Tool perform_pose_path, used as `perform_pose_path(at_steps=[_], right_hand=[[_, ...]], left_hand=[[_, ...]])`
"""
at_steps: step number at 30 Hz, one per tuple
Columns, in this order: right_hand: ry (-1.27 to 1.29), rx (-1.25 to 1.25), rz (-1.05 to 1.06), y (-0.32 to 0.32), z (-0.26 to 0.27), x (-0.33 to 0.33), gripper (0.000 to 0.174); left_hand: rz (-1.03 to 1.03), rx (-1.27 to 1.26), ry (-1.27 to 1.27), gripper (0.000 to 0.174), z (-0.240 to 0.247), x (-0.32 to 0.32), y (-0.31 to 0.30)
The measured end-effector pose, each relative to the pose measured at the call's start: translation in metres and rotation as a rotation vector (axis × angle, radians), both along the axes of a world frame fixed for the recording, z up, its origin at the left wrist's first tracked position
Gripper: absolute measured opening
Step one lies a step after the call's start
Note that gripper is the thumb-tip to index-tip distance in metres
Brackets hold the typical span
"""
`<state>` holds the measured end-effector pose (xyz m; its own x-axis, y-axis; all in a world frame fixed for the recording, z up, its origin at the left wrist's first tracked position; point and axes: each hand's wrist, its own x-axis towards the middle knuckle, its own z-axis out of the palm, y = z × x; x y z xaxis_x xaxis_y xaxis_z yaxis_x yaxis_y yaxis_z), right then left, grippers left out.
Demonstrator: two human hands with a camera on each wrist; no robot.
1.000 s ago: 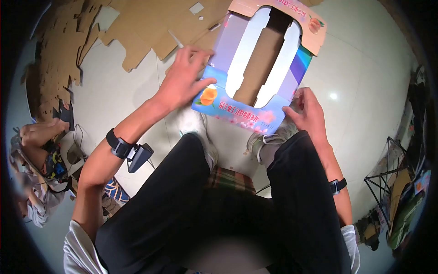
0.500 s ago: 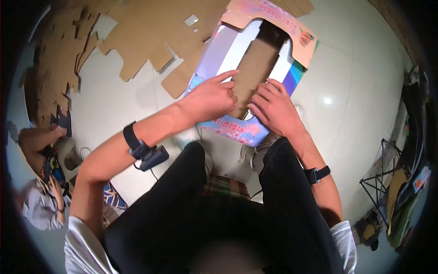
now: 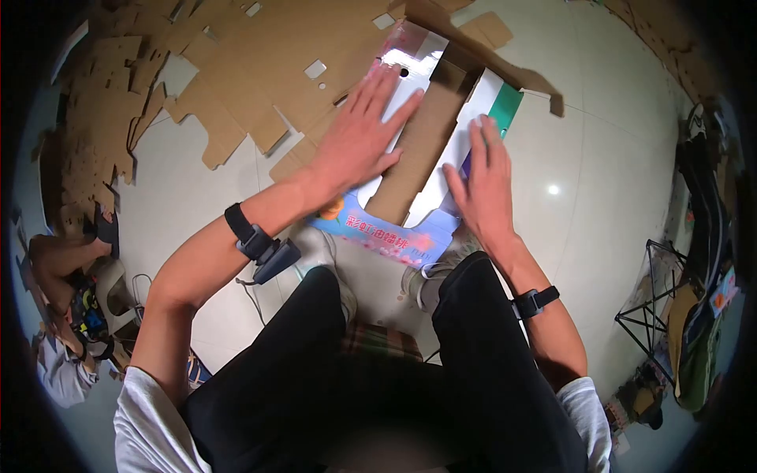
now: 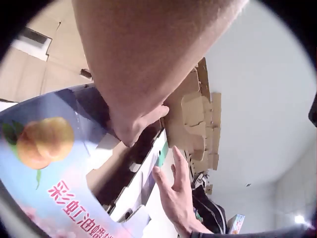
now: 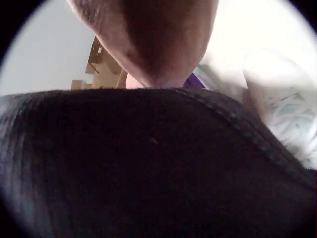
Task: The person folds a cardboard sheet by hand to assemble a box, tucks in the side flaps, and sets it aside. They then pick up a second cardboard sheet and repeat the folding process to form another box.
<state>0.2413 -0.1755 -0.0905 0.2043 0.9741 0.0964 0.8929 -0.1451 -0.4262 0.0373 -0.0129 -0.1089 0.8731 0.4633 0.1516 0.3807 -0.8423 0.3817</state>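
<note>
A printed fruit carton (image 3: 386, 236) stands between my feet, its near end blue with a peach picture and red lettering. White inner flaps run along both long sides, with the brown bottom showing between them. The far end flap (image 3: 532, 79) is raised outward, brown side showing. My left hand (image 3: 355, 142) rests flat on the left white flap, fingers spread. Along the right flap and side wall lies my right hand (image 3: 487, 185) with straight fingers. The left wrist view shows the right hand (image 4: 176, 196) beside the box. In the right wrist view, a trouser leg hides most of that hand.
Flattened cardboard sheets (image 3: 244, 71) cover the floor at far left. Pale floor tiles (image 3: 587, 158) lie to the right. A black wire stand (image 3: 650, 315) and bags are at the right edge. Another person's legs (image 3: 67, 248) show at far left.
The far printed flap has swung up and away from the box top. Both hands have moved from the near corners onto the long side flaps, and the box sits slightly nearer and further left.
</note>
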Motion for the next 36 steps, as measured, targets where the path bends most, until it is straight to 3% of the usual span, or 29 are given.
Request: perform_pose_path(at_steps=[1, 4, 10, 15, 18, 19, 22, 25, 27, 30, 32, 36], right_hand=[[-0.039, -0.04, -0.036, 0.003, 0.002, 0.005, 0.086], [-0.078, 0.004, -0.119, 0.014, 0.005, 0.022, 0.085], [-0.012, 0.156, -0.337, 0.054, 0.002, 0.104, 0.072], [0.115, 0.283, -0.655, 0.084, 0.04, 0.14, 0.053], [0.34, 0.098, -0.512, 0.091, 0.046, 0.158, 0.041], [0.298, 0.079, -0.488, 0.09, 0.042, 0.152, 0.037], [0.426, -0.347, -0.345, 0.08, 0.052, 0.122, 0.041], [0.286, -0.409, -0.147, 0.063, 0.03, 0.092, 0.06], [0.2, -0.365, -0.05, 0.064, 0.031, 0.084, 0.062], [0.11, -0.401, 0.085, 0.067, 0.029, 0.093, 0.074], [-0.058, -0.293, 0.215, 0.06, 0.024, 0.1, 0.077], [-0.008, -0.484, -0.042, 0.062, 0.038, 0.102, 0.072]], left_hand=[[0.029, 0.01, 0.009, 0.095, -0.002, 0.003, 0.004], [0.028, 0.019, 0.078, 0.097, -0.011, 0.007, 0.01], [0.031, 0.003, 0.109, 0.089, -0.022, 0.008, 0.008], [0.055, 0.003, 0.105, 0.086, -0.019, 0.007, 0.005], [0.053, 0.019, 0.056, 0.085, -0.023, 0.006, 0.004], [0.051, 0.025, 0.042, 0.084, -0.024, 0.006, 0.004], [0.054, 0.019, 0.03, 0.08, -0.03, 0.006, 0.004], [0.081, -0.02, 0.026, 0.076, -0.033, 0.005, 0.0], [0.086, -0.029, -0.034, 0.075, -0.033, 0.002, -0.002], [-0.074, 0.247, -0.317, 0.083, -0.044, -0.002, 0.003], [-0.066, 0.236, -0.238, 0.091, -0.036, -0.003, 0.0], [0.154, 0.007, -0.094, 0.102, -0.018, 0.01, -0.002]])
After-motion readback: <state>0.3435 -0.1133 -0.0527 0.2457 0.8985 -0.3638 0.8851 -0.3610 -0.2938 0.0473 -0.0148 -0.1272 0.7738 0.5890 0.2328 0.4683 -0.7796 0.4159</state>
